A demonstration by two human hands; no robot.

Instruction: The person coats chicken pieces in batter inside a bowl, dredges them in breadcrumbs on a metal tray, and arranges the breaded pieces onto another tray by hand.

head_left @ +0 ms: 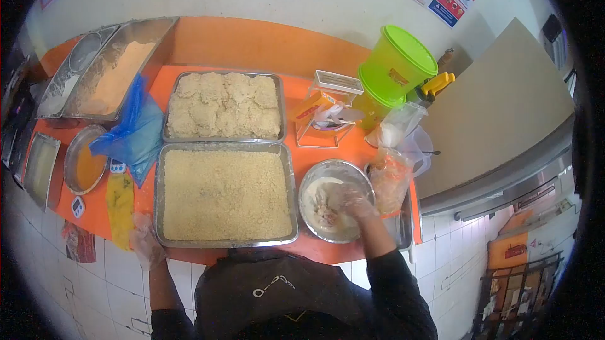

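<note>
Worktop, bright orange [321,253]: carried all vessels listed; 2 hands worked at its near side, each in a clear plastic glove.

Right hand [354,204]: lowered into a round stainless-steel bowl [345,168] of whitish liquid [314,192], beside wet pinkish-brown pieces [326,217]. The bowl stood right of the crumb tray.

Left hand [148,243]: placed just beside the near left corner of a rectangular metal tray [224,243] filled with fine pale-yellow crumbs [224,195]. Under the blurred plastic, it could not be told whether the fingers of either hand were spread, pressed together or pinching.

Behind the crumb tray: 1 similar metal tray [283,110], loaded with crumb-coated pale slabs [224,105].

Left side: 1 crumpled translucent blue plastic bag [135,135]; 1 round metal bowl with orange contents [88,163]; 1 deep rectangular metal tub of peach-coloured powder [116,78].

Right side: 1 white wire rack [340,81]; 2 stacked lime-green lidded plastic tubs [397,56]; 1 clear plastic bag of pale contents [387,182].
</note>
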